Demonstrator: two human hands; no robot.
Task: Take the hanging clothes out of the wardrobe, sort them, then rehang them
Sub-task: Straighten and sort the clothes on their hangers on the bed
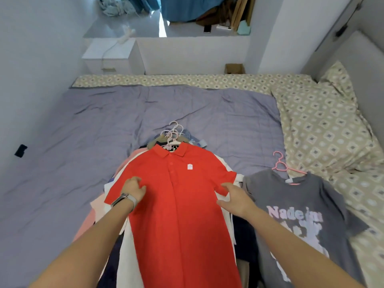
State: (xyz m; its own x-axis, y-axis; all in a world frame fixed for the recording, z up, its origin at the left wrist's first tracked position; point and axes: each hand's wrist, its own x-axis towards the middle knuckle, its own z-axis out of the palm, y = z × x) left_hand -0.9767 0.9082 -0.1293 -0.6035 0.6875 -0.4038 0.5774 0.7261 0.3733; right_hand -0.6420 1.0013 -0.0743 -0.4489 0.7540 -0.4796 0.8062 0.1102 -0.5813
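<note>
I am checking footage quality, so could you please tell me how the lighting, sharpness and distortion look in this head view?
Head view: soft, even daylight, no glare on the red polo shirt; wide-angle bending bows the walls and the patterned bed edge; the far blue curtain is blurry; both hands, left and right, look slightly soft.

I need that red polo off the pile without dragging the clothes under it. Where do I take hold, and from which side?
Take the red polo shirt at its shoulders, just below the collar, coming from both sleeve sides. It lies flat on top of the pile, still on its hanger, so lifting there should carry shirt and hanger together. The left hand and right hand are at the sleeves.
</note>
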